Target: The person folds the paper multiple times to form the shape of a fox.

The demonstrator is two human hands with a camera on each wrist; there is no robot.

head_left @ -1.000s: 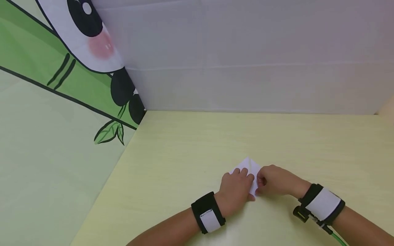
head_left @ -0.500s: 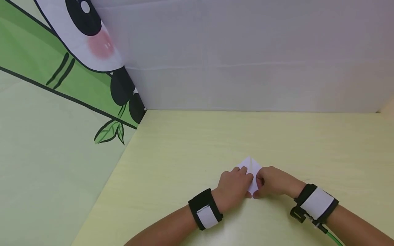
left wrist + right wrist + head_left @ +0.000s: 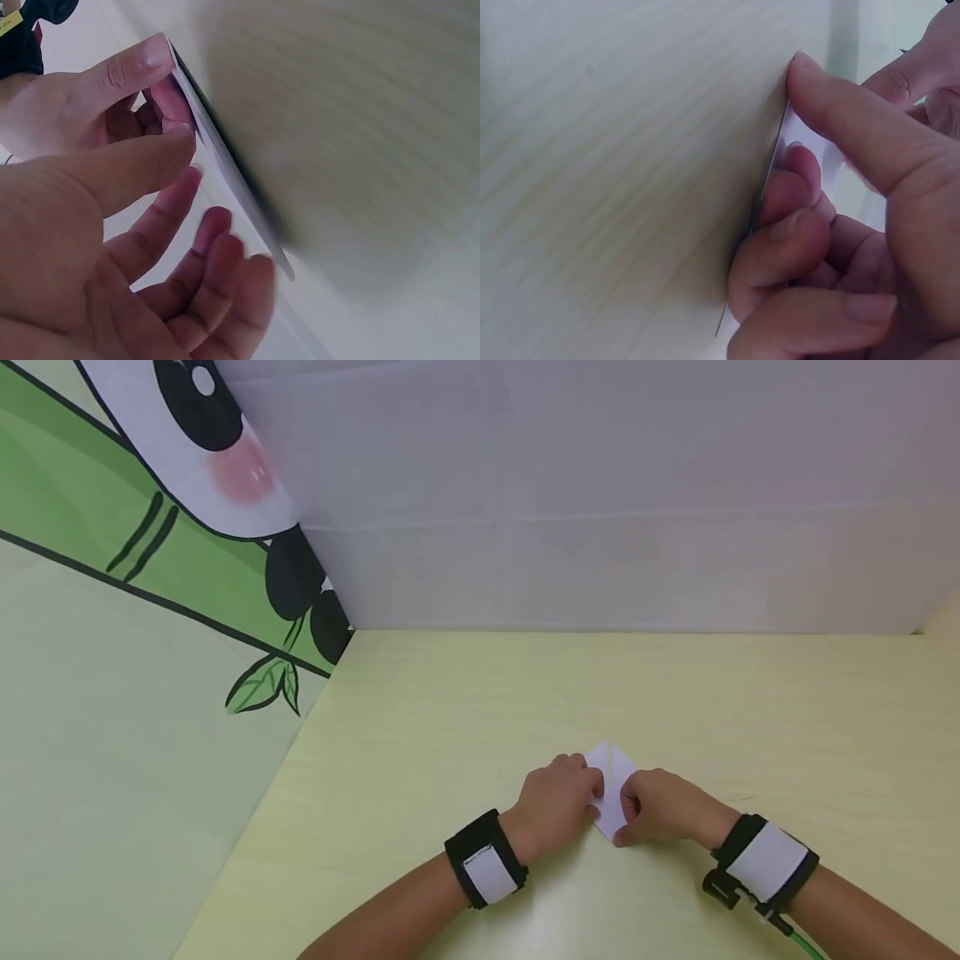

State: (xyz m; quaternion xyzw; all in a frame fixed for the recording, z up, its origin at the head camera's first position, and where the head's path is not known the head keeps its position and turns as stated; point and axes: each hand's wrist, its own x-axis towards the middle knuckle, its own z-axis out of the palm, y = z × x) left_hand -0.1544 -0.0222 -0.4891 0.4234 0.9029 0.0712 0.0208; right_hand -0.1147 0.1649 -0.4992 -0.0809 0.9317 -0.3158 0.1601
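A small sheet of white paper [image 3: 612, 810], folded to a diamond with a crease down its middle, lies on the table between both hands. The right hand [image 3: 663, 806] holds its right side. Its thumb [image 3: 810, 79] is at the near corner, and its other fingers curl against the paper. At the left side is the left hand [image 3: 557, 797], index fingertip over the paper and thumb near the edge. In the left wrist view, those fingers [image 3: 217, 277] are loosely bent and apart. The paper [image 3: 225, 165] shows nearly edge-on there, with a dark shadow under it.
The pale wooden table [image 3: 450, 718] ends at a grey-white cloth backdrop [image 3: 600, 510]. A printed cloth [image 3: 210, 552] with green bamboo lies beyond its left edge. Black bands [image 3: 486, 858] circle both wrists; a green cable [image 3: 806, 946] runs from the right one.
The left hand has slid left off the paper's middle to its left edge, uncovering more of the paper. The right hand has shifted slightly left and nearer, its thumb now at the near corner.
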